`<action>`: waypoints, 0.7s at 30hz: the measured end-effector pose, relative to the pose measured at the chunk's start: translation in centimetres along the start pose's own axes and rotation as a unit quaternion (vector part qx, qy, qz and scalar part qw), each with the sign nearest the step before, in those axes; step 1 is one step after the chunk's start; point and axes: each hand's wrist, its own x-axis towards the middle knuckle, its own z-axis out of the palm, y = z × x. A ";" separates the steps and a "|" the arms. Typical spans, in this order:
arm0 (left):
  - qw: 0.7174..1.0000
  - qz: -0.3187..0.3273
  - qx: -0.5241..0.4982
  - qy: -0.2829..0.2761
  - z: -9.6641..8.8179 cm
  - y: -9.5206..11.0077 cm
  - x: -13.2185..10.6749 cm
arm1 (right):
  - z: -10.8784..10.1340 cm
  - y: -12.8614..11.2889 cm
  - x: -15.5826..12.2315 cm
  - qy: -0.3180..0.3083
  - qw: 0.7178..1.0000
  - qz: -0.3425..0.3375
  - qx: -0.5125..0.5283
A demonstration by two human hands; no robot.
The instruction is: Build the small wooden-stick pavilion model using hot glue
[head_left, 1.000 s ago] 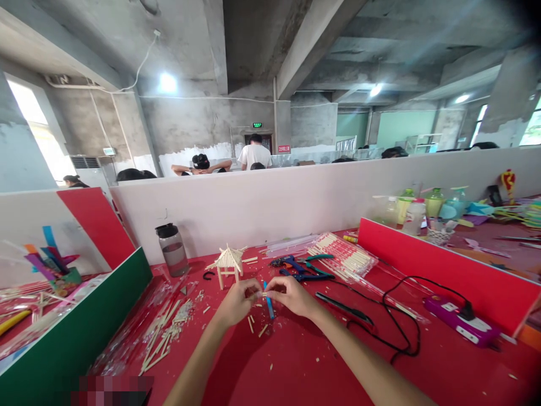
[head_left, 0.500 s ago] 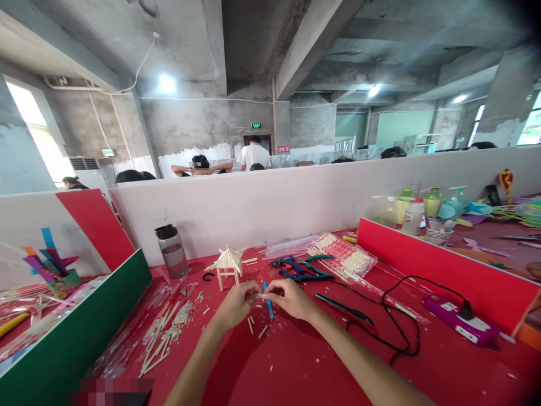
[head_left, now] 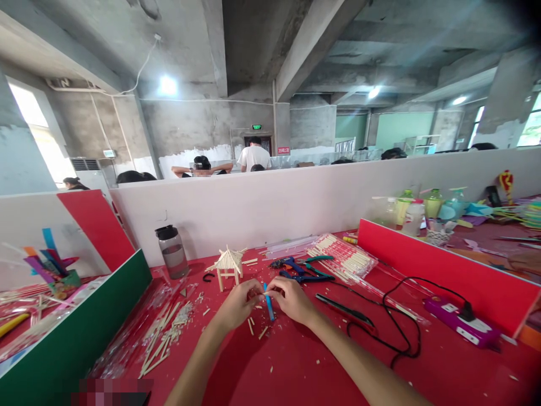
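My left hand [head_left: 237,303] and my right hand [head_left: 291,297] meet fingertip to fingertip over the red table [head_left: 296,366]. Both pinch a small piece of wooden stick between them; it is too small to see clearly. A blue pen-like tool [head_left: 268,304] lies on the table just under the fingers. Short stick offcuts [head_left: 256,329] lie below my hands. A small stick-built pavilion model [head_left: 229,263] stands just behind my left hand.
A water bottle [head_left: 173,251] stands at the partition. Piles of sticks [head_left: 163,338] lie left. Blue glue gun and pliers [head_left: 298,268], packed sticks [head_left: 346,257], a black cable [head_left: 393,321] and a purple power strip [head_left: 459,322] lie right. People sit beyond the partition.
My hands have stayed pinched together on the small piece, shifting only slightly downward in view. Nothing else on the table has moved.
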 end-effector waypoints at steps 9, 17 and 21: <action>0.996 -0.005 0.090 -0.014 0.2 -1.2 -0.2 | 0.2 0.1 -0.1 0.001 1.000 0.006 0.000; 0.984 -0.023 0.164 -0.069 1.2 -3.8 -0.7 | 0.0 -0.3 -0.1 -0.016 1.000 0.004 -0.013; 0.980 -0.024 0.180 -0.080 0.2 -3.6 -0.9 | 0.1 -0.4 -0.1 -0.030 0.999 -0.008 -0.016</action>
